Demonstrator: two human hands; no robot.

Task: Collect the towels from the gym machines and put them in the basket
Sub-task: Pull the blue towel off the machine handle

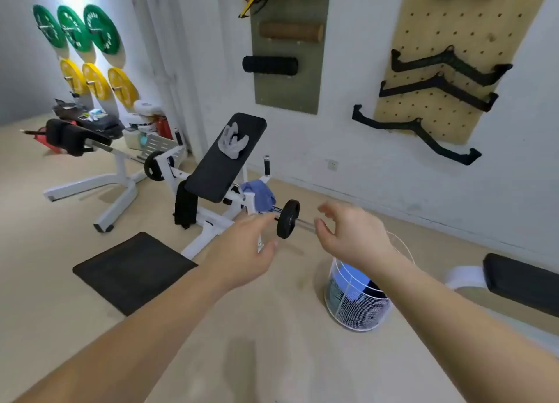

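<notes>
A grey towel [232, 142] lies crumpled on the tilted black back pad [211, 173] of a white machine. A blue towel [260, 196] hangs on the machine's frame beside a small black weight plate [287, 218]. My left hand [248, 245] reaches forward with its fingers apart, just short of the blue towel. Raised to the right of the plate, my right hand [348, 236] is open and holds nothing. Below my right wrist a white wire basket [357, 306] stands on the floor with blue and dark cloth inside.
A black seat pad [133, 271] sits low at the front left. Another white machine [99, 173] stands further left. Green and yellow plates [81, 30] hang on the left wall. A black bench pad [520, 281] is at the right edge. Black handles [438, 79] hang on a pegboard.
</notes>
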